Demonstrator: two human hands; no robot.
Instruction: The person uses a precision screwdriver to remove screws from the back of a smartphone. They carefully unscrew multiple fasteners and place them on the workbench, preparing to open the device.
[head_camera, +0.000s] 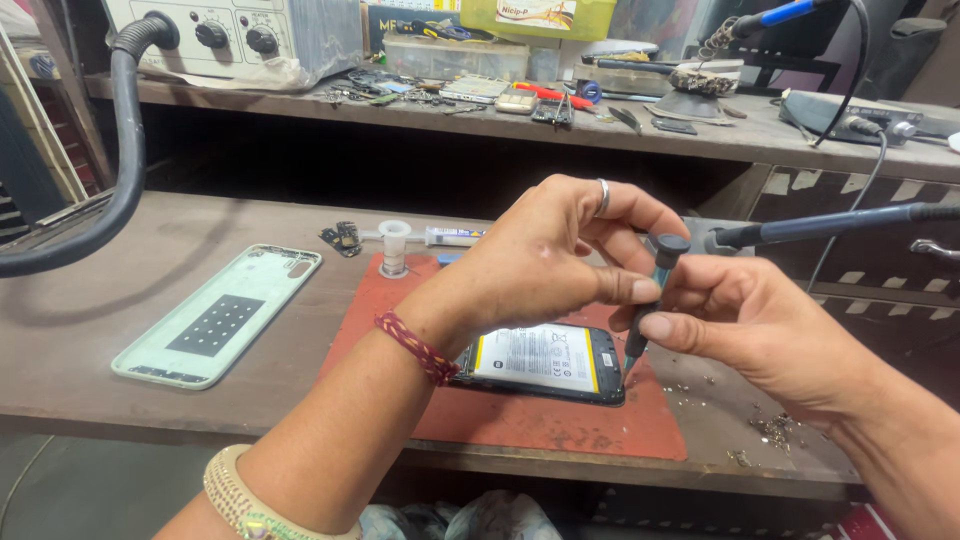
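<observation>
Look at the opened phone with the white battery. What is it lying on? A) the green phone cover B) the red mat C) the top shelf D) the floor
B: the opened phone lies flat on the red mat on the workbench, under the left hand and right hand, which hold a small screwdriver over its right end.

Both hands raised, left hand (545, 255) and right hand (740, 320) fingertip to fingertip, fingers pinched.
</observation>
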